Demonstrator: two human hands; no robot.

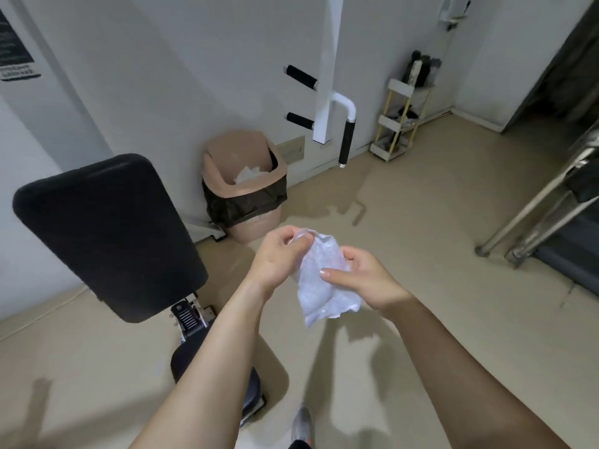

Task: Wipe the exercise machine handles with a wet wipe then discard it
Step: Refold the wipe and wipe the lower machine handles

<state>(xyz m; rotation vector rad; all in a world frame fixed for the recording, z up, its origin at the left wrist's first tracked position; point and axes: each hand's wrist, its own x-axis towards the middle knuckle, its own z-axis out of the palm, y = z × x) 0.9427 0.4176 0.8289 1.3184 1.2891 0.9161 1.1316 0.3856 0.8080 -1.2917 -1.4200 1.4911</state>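
Forearms fill the bottom of my view, with one grey shoe (301, 426) on the floor between them. Both hands meet over the middle of the floor around a single wet wipe (319, 286), a crinkled white sheet, though the blur leaves it possible that this is its sachet. My left hand (278, 257) pinches the upper edge with curled fingers. My right hand (366, 280) grips the middle, with the thumb laid across the front and the fingers behind.

As for progress, the wipe is in the air and well apart from the machine, touching none of the handles. I cannot tell from here whether they have been wiped. The discard is plainly left, since the wipe is in my hands and not in the bin.

I count three black foam handles on the white frame by the far wall: an upper handle (301, 76) and a lower handle (299, 120) sticking out to the left, and a hanging handle (347, 140) on the bent tube. One tan swing-top bin (259, 226) with a black liner stands at the foot of that wall, just left of the frame, and some crumpled white paper (248, 173) is already inside. One black bench pad (103, 234) sits near the floor's left edge. One three-tier shelf trolley (402, 118) stands towards the far right corner.
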